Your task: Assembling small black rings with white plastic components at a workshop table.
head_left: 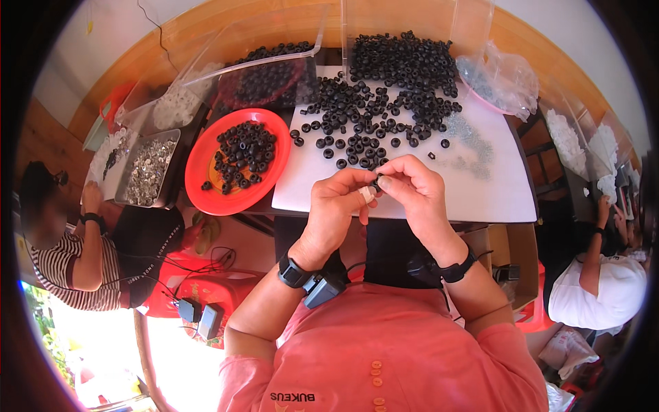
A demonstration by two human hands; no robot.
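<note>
Over the near edge of the white board (302, 192), my two hands meet at a small black round part (376, 182). The fingertips of my left hand (333, 204) are closed on it, and a pale wrap circles one of its fingers. Thumb and forefinger of my right hand (420, 195) pinch the same part from the other side, hiding most of it. Just beyond my fingers lie loose black ring-shaped parts (360, 145), which thicken into a heap (405, 62) farther back. To their right, tiny silvery pieces (467, 134) are scattered on the board.
An orange-red plate (195, 185) with more black parts stands left of the board. Beyond it are a clear bin (274, 62) and a metal tray (147, 168) of shiny pieces. A pink bowl (491, 103) with a plastic bag sits back right. People work at both sides.
</note>
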